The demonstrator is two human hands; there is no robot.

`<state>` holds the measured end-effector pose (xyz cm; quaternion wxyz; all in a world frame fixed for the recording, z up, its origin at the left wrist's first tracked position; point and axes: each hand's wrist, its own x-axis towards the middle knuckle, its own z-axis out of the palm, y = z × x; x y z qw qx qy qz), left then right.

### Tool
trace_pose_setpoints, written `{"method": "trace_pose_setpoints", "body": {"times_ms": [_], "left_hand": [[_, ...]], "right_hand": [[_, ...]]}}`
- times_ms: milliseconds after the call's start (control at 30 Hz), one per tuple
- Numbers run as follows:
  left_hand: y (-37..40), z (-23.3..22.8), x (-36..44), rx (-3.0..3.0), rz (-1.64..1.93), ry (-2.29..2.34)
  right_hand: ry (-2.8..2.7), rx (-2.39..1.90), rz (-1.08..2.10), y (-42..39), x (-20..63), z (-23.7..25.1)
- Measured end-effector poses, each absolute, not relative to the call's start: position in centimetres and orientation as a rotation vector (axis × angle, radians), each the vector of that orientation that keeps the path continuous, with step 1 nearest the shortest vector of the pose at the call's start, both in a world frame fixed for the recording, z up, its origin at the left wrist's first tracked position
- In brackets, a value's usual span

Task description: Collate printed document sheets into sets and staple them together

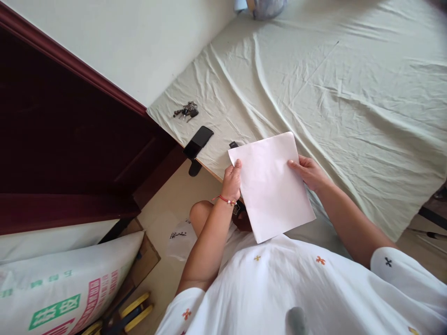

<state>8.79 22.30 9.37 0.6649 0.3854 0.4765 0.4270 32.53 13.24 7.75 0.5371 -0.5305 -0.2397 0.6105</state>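
Note:
A blank, pale pinkish-white sheet of paper [274,186] is held up in front of my body, above the near edge of the cloth-covered surface. My left hand [232,180] grips its left edge, thumb on the front face. On the opposite side, my right hand [309,171] pinches the right edge, also with the thumb on top. The fingers of both hands are mostly hidden behind the paper. Just past the paper's upper left corner, a small black object [233,144] lies partly covered; its kind I cannot make out.
A black phone [199,141] lies at the surface's left edge, with a bunch of keys [187,110] beyond it. Wrinkled pale green cloth [366,102] covers the surface. A large printed white sack [70,279] stands at lower left, below a dark red door [70,116].

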Motion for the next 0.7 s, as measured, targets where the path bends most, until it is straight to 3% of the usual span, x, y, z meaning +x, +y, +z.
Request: {"method": "trace_pose_setpoints", "body": {"times_ms": [167, 700], "left_hand": [[22.0, 8.7, 9.0, 0.842, 0.967, 1.076], [23.0, 8.5, 8.4, 0.95, 0.956, 1.312]], "right_hand": [[-0.578, -1.263, 1.338, 14.3, 32.9, 8.1], [-0.648, -1.594, 1.473, 17.6, 38.2, 7.5]]}}
